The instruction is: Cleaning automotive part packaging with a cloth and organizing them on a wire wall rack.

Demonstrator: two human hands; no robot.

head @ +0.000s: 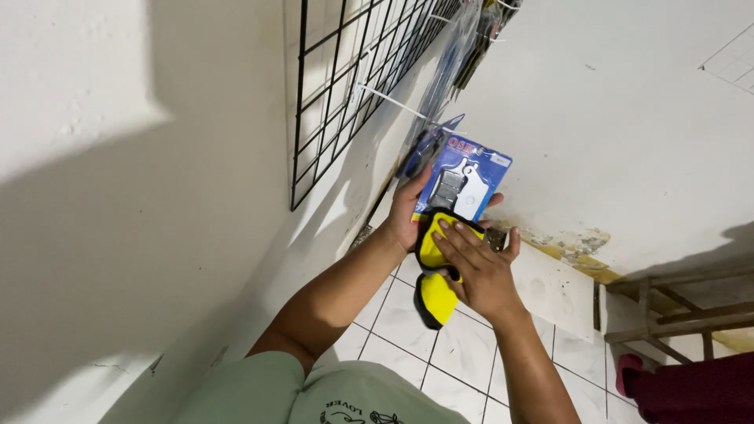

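Note:
My left hand (404, 216) holds a blue blister pack (463, 180) with a grey metal part sealed inside, gripping its left edge. Over the pack's lower end, my right hand (475, 271) presses a yellow cloth with a black edge (434, 275). The cloth hangs down below both hands. Both forearms reach up from the bottom of the view.
A black wire grid panel (345, 71) hangs on the white wall at the left, with white hooks and more packaged goods (463, 47) further along. White floor tiles (463, 345) lie below. A wooden frame (675, 306) and dark red fabric (691, 389) sit at the lower right.

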